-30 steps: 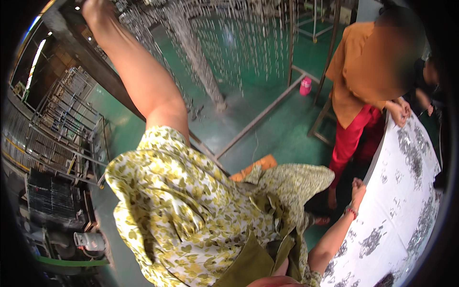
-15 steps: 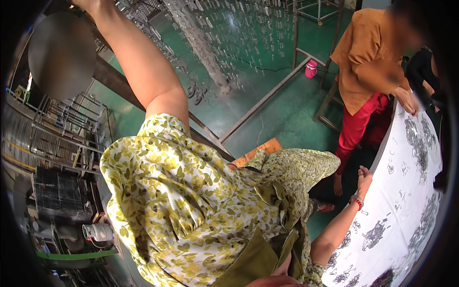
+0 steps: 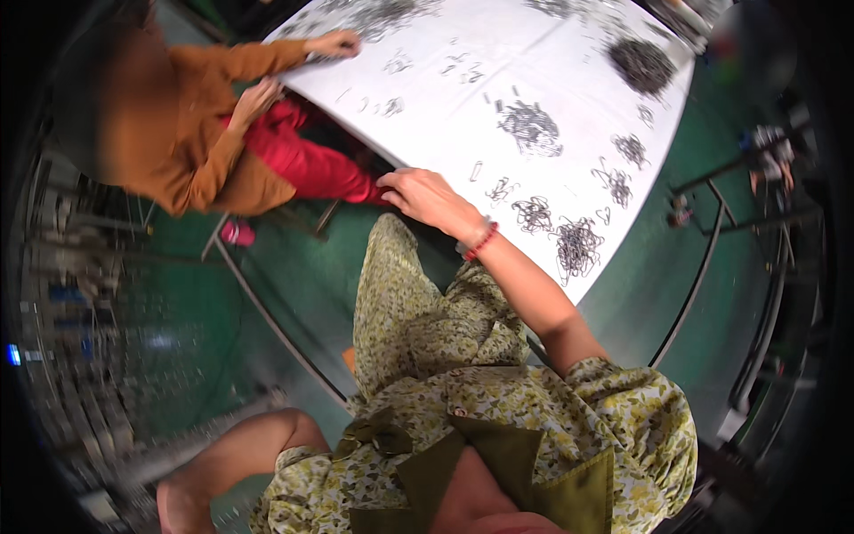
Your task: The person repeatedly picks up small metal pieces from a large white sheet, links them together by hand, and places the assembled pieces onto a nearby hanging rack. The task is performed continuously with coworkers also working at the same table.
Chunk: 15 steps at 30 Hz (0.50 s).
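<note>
My right hand (image 3: 430, 198), with a red beaded bracelet at the wrist, is at the near edge of a white-topped table (image 3: 445, 107). Its fingers are bent and close together; whatever they hold, if anything, is hidden. Small piles of thin dark wire-like loops (image 3: 578, 247) lie just right of it, with a looser pile (image 3: 531, 129) farther in. A dense dark heap (image 3: 642, 67) sits at the far right. At the lower left, my left hand (image 3: 181, 509) is blurred and cut off by the picture's edge, its fingers not showing.
A co-worker in an orange-brown top (image 3: 169, 147) and red trousers sits at the table's left side, both hands by its edge. A pink bucket (image 3: 237, 233) stands on the green floor. Metal frame bars (image 3: 285, 320) run along both sides of me.
My view has swung right toward the table, so it now spreads across the top. My left arm, stretched toward the upper left before, is now bent low at the left.
</note>
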Motion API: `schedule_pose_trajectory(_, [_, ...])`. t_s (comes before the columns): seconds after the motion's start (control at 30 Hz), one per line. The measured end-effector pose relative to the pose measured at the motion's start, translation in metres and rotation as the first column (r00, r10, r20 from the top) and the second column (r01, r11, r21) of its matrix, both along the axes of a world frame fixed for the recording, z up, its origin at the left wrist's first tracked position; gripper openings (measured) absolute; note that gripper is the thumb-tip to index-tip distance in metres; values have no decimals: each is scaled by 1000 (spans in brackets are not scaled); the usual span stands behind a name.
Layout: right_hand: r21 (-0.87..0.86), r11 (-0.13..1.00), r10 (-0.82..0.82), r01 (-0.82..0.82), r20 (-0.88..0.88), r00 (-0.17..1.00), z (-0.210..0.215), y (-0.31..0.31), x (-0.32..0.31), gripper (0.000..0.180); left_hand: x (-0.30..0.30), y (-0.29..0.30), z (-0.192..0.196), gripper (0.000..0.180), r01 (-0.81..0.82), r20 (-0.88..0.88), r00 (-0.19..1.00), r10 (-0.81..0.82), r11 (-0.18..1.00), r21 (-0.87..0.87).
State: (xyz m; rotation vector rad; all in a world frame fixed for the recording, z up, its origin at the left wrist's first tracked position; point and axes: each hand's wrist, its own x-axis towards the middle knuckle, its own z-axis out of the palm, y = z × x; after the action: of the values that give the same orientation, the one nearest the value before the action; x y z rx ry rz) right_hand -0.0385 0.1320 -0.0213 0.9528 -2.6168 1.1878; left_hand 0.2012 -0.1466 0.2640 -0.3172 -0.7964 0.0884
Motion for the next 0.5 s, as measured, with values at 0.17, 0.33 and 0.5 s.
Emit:
schedule_pose_trajectory(0.17, [173, 790, -586, 588, -69, 807, 18, 157, 16, 10, -85, 39, -19, 23, 484, 132, 869, -477, 875, -25])
schedule_pose_trajectory(0.33, [210, 650, -750, 731, 19, 661, -18, 235, 32, 17, -161, 87, -74, 28, 524, 568, 675, -471, 848, 81])
schedule_pose_trajectory(0.5, [225, 650, -745, 726, 2, 667, -42, 233, 45, 13, -248, 177, -186, 14, 472, 804, -525, -279, 691, 548])
